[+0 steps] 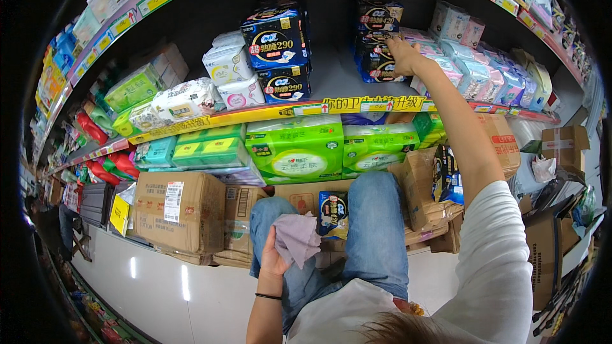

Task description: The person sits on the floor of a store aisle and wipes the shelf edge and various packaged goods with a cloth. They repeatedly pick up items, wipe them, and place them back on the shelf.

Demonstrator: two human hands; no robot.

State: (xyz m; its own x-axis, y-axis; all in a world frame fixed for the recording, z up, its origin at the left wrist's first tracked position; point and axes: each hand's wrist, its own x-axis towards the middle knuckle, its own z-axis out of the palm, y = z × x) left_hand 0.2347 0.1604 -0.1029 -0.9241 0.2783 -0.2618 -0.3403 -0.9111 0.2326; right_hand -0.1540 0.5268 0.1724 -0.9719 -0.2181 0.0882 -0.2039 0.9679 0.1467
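Observation:
My left hand (pixel 275 255) holds a crumpled mauve cloth (pixel 299 239) above my left knee. Up on the shelf, my right hand (pixel 404 59) reaches to a stack of dark sanitary pad packs (pixel 375 59), its fingers against their right front side. Whether it grips a pack I cannot tell. Another dark pack (pixel 380 16) tops that stack. To the left stands a stack of dark blue sanitary pad packs (pixel 277 48), with bare grey shelf board (pixel 330 74) between the two stacks. One more dark pack (pixel 333 215) shows between my knees.
Pink and light blue packs (pixel 471 71) fill the shelf's right side. White packs (pixel 229 67) and wet wipes (pixel 186 98) sit at left. Below are green tissue bundles (pixel 294 150). Cardboard boxes (pixel 179 215) stand on the floor; an open box (pixel 425 191) is by my right knee.

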